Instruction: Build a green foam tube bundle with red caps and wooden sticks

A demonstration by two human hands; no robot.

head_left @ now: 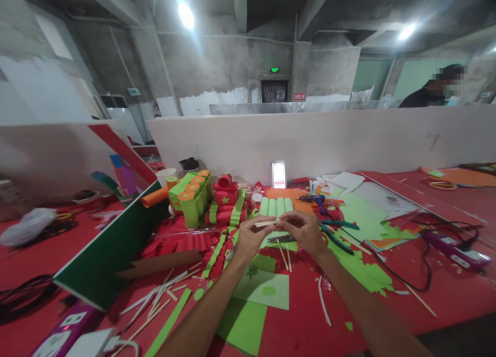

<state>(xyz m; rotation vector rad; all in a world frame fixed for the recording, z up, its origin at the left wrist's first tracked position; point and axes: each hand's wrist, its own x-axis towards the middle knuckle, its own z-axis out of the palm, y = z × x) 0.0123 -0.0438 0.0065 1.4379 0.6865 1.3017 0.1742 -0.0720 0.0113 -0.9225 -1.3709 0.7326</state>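
Observation:
Both hands meet above the middle of the red table. My left hand (250, 236) is closed on a pale thin wooden stick (265, 223), which lies roughly level. My right hand (304, 231) pinches at the stick's other end, its fingertips close to the left ones. Just behind the hands stands a row of light green paper rolls (276, 206). Below them two more thin sticks (283, 255) lie on the red surface. Light green paper sheets (260, 289) are under and in front of my left wrist.
Green-handled pliers (337, 238) and a blue glue gun (313, 199) lie right of the hands. Red and green paper models (225, 202) stand at left, beside a dark green board (116, 248). A lit phone (278, 174) leans against the white partition (310, 145). A person (434, 88) is beyond it.

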